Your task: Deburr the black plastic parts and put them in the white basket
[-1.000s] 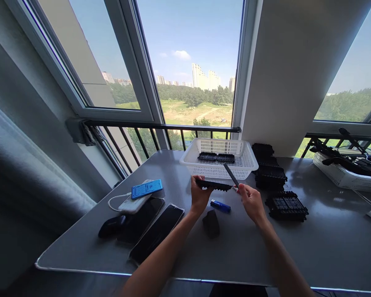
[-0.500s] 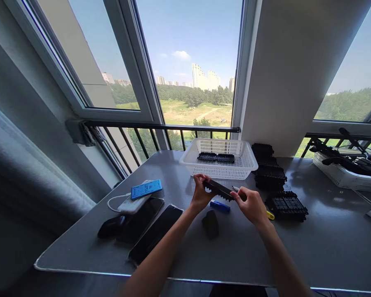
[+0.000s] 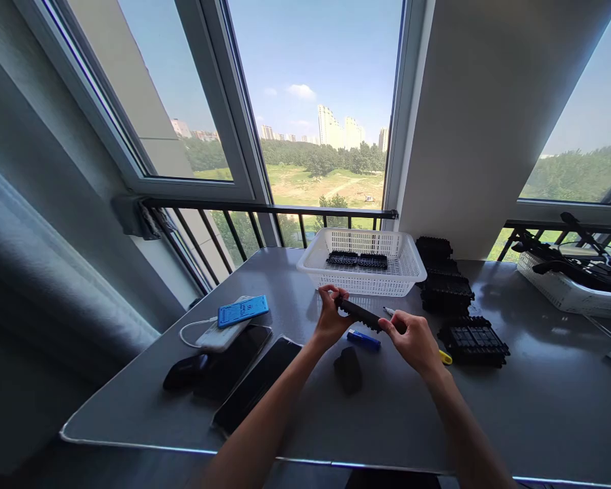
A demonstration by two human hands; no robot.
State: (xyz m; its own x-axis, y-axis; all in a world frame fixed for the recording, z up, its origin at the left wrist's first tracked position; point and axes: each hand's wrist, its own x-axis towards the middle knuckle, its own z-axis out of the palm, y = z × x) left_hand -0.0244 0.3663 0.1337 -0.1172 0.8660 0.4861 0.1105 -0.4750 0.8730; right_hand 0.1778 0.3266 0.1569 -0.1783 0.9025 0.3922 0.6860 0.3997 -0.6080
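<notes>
A black plastic piece with a toothed edge is held slantwise above the table, its narrow side facing me. At its left end the fingers of my left hand are closed on it; my right hand pinches the right end. Below it lie a blue pen-like object and a small dark block. A white-tipped pen and a yellow object show partly behind my right hand. Similar black pieces rest in the white basket just beyond.
Stacked black pieces and another black stack stand to the right. On the left are a blue-screened device, a black mouse and a dark phone. A second white basket holds black items at far right.
The black piece has tilted slightly in my hands, so its toothed lower edge shows less. Both hands keep their hold, and the view has shifted a little.
</notes>
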